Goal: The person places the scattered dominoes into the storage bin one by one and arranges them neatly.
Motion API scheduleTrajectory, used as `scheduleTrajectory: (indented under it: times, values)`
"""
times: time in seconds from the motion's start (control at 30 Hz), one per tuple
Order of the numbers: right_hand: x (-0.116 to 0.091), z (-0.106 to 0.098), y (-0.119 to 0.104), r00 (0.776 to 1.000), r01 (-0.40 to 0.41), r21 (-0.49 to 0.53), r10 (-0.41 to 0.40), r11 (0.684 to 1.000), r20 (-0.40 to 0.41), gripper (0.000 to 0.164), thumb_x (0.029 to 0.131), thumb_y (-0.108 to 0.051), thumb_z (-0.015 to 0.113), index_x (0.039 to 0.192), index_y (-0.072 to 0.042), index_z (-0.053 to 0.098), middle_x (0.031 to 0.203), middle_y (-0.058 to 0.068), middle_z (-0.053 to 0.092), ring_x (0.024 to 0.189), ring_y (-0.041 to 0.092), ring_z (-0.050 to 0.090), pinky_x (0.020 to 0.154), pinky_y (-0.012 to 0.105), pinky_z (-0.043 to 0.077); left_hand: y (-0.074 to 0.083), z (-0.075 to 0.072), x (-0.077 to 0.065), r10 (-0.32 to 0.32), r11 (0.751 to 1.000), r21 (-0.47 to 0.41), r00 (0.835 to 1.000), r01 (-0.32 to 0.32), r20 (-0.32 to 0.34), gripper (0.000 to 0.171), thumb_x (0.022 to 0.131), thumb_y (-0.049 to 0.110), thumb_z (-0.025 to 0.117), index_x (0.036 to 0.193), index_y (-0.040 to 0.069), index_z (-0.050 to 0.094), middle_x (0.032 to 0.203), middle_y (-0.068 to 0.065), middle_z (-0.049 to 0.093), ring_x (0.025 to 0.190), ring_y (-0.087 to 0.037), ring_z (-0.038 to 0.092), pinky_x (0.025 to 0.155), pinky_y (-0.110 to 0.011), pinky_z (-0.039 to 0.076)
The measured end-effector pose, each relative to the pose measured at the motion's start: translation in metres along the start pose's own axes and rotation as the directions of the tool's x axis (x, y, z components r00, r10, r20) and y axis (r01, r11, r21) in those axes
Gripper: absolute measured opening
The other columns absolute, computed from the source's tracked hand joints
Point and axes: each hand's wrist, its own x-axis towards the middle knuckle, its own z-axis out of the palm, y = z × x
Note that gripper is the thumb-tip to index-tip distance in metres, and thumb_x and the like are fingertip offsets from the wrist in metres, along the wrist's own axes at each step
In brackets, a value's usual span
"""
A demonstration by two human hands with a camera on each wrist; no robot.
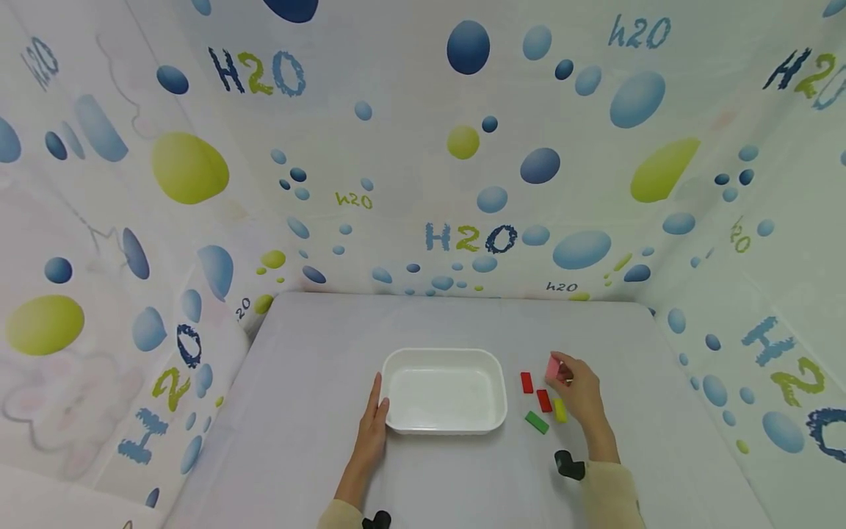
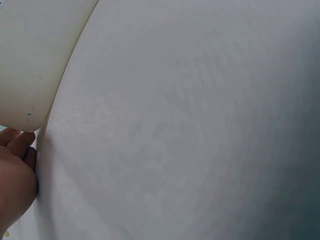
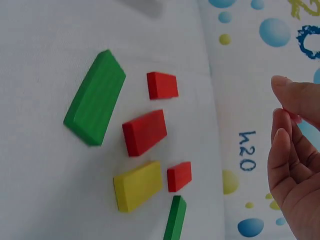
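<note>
Beside the near left corner of a white rectangular tray (image 1: pixel 443 430) is my left hand (image 1: pixel 372 422). Its fingers lie fairly straight along the outer wall, and the thumb touches the rim. The left wrist view shows fingertips against the corner of the tray (image 2: pixel 35 65). To the right of the tray, my right hand (image 1: pixel 580 389) pinches a small pinkish-red block (image 1: pixel 552 367) between thumb and fingers. In the right wrist view the right hand (image 3: pixel 297 165) hides nearly all of that block. Below it lie a red block (image 1: pixel 544 400), a yellow block (image 1: pixel 560 410) and a green block (image 1: pixel 537 422).
Another red block (image 1: pixel 526 382) lies between the tray and my right hand. The right wrist view shows further blocks, among them a small red block (image 3: pixel 179 176) and a thin green block (image 3: pixel 175 217). A patterned curtain (image 1: pixel 396 147) surrounds the white table (image 1: pixel 297 382).
</note>
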Motion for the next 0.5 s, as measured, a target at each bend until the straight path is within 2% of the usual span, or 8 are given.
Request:
scheduleTrajectory:
  times: [0.07, 0.17, 0.37, 0.5]
  values:
    - [0.003, 0.004, -0.006, 1.0, 0.013, 0.012, -0.013, 1.0, 0.005, 0.051, 0.085, -0.007, 0.073, 0.134, -0.005, 0.057, 0.102, 0.016, 0.062, 0.091, 0.026, 0.059, 0.081, 0.031, 0.057, -0.008, 0.002, 0.003, 0.001, 1.0, 0.007, 1.0, -0.001, -0.01, 0.055, 0.108, 0.027, 0.032, 0.158, 0.023, 0.013, 0.165, -0.007, 0.012, 0.152, -0.032, 0.01, 0.124, -0.054, 0.01]
    - [0.008, 0.011, -0.015, 0.999, 0.027, 0.041, -0.028, 0.999, 0.017, 0.052, 0.085, -0.006, 0.074, 0.134, -0.005, 0.056, 0.104, 0.017, 0.062, 0.091, 0.026, 0.06, 0.08, 0.034, 0.059, -0.011, 0.002, 0.004, 0.012, 1.0, 0.014, 1.0, -0.011, -0.018, 0.055, 0.107, 0.03, 0.032, 0.158, 0.024, 0.013, 0.165, -0.006, 0.013, 0.152, -0.032, 0.011, 0.124, -0.054, 0.011]
    - [0.019, 0.025, -0.036, 0.998, 0.036, 0.114, -0.042, 0.993, 0.051, 0.051, 0.084, -0.007, 0.075, 0.132, -0.006, 0.059, 0.105, 0.017, 0.062, 0.091, 0.026, 0.062, 0.083, 0.042, 0.059, -0.008, 0.003, 0.004, 0.026, 1.0, 0.004, 0.999, -0.026, -0.025, 0.054, 0.107, 0.029, 0.032, 0.158, 0.024, 0.014, 0.165, -0.007, 0.014, 0.152, -0.032, 0.012, 0.124, -0.055, 0.01]
    - [0.024, 0.036, -0.053, 0.995, 0.042, 0.135, -0.054, 0.99, 0.087, 0.051, 0.085, -0.01, 0.074, 0.134, -0.009, 0.059, 0.105, 0.014, 0.062, 0.092, 0.023, 0.06, 0.083, 0.037, 0.059, -0.006, 0.005, 0.004, 0.021, 1.0, 0.006, 0.999, -0.021, -0.031, 0.055, 0.107, 0.031, 0.032, 0.158, 0.023, 0.015, 0.165, -0.008, 0.015, 0.152, -0.033, 0.013, 0.123, -0.055, 0.011]
